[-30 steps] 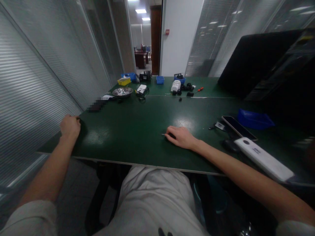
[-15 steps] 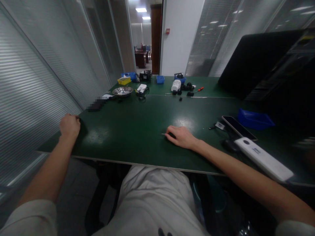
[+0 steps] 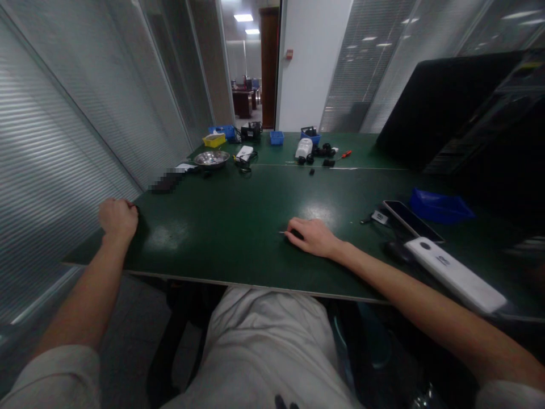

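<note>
My right hand (image 3: 313, 236) rests on the green table (image 3: 230, 227) near its middle, thumb and forefinger pinched on a thin pale stick (image 3: 281, 232) that points left. At the table's left edge is my left hand (image 3: 118, 218), its fingers curled into a fist; a small dark bit shows by the fingers, too small to name. A dark, partly pixelated object (image 3: 166, 182) lies beyond my left hand.
Farther back are a metal bowl (image 3: 212, 159), a yellow tray (image 3: 214, 140), a small blue basket (image 3: 276, 138), a white bottle (image 3: 304, 149) and a red screwdriver (image 3: 347, 154). On the right lie a phone (image 3: 412, 220), a blue bin (image 3: 441, 207) and a long white device (image 3: 455, 274).
My left hand has shifted slightly left and turned a little. My right hand has stayed in place with the thin stick.
</note>
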`<state>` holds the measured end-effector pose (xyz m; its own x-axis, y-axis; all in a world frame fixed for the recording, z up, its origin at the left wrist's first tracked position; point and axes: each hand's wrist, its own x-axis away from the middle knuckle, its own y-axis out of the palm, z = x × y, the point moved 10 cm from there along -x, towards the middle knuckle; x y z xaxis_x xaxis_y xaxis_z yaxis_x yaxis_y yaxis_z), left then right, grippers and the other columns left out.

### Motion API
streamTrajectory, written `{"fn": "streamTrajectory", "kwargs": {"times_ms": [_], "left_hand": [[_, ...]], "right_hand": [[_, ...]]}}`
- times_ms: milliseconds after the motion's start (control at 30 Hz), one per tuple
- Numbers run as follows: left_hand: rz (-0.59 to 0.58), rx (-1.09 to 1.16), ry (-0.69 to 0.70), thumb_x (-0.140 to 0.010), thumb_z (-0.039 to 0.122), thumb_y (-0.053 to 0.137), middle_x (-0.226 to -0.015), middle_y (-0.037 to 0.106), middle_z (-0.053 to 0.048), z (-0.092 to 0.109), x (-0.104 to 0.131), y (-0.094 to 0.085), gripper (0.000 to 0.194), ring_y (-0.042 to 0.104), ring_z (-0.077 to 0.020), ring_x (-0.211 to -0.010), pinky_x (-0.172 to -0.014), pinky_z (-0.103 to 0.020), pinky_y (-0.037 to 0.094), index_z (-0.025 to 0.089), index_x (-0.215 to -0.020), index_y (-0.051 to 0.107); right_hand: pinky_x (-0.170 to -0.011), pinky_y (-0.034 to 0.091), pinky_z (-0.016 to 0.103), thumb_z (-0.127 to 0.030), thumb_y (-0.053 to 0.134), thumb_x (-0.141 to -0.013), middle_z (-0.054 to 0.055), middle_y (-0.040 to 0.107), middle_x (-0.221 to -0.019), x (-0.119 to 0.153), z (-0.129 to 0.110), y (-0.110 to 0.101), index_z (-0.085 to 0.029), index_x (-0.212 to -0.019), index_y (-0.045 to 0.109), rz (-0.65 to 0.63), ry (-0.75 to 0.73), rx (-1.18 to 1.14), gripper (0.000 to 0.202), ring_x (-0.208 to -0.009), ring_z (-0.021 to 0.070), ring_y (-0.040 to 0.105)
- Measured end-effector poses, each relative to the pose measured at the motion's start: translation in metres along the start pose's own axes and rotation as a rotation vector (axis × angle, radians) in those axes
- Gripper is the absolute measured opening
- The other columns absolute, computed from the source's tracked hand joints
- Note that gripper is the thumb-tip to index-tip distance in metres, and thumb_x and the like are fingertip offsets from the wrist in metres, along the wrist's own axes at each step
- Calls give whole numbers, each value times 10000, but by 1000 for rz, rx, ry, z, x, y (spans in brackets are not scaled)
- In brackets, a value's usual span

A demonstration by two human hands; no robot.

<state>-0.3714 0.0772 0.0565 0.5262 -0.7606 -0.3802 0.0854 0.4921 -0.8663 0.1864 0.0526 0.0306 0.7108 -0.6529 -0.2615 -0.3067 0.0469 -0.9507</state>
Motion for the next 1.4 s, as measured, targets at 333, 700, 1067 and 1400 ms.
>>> {"fn": "streamTrajectory", "kwargs": {"times_ms": [333, 700, 1067, 1400], "left_hand": [[-206, 99, 189, -856, 276, 785, -857, 727, 6, 31, -22, 48, 224, 594, -150, -801, -786, -220, 410, 121, -1018, 785], [-683, 798, 892, -809, 393, 823, -954, 718, -88, 319, 138, 88, 255, 663, -191, -873, -833, -311, 498, 147, -873, 804], [-785, 851, 1061, -887, 328, 762, -956, 689, -57, 373, 229, 73, 337, 589, -152, -786, -726, -258, 450, 144, -1165, 708], [-729, 789, 1154, -949, 382, 681, -972, 659, -83, 374, 235, 64, 319, 578, -169, -797, -736, -274, 448, 162, -1170, 749]], "right_hand": [[-637, 295, 284, -411, 457, -1053, 40, 696, -967, 0, -1, -1, -210, -1018, 597, 27, 10, -11, 247, -712, 146, 584], [-627, 292, 292, -429, 461, -1044, 44, 693, -983, 1, 6, -5, -219, -1027, 614, 59, 72, 22, 261, -749, 161, 593], [-645, 306, 289, -397, 486, -1027, 39, 675, -943, 0, 18, -8, -212, -999, 632, 98, 159, 35, 237, -754, 163, 582], [-648, 316, 289, -392, 493, -1028, 45, 651, -964, -1, 20, -9, -221, -1006, 669, 75, 171, 57, 247, -773, 168, 584]]}}
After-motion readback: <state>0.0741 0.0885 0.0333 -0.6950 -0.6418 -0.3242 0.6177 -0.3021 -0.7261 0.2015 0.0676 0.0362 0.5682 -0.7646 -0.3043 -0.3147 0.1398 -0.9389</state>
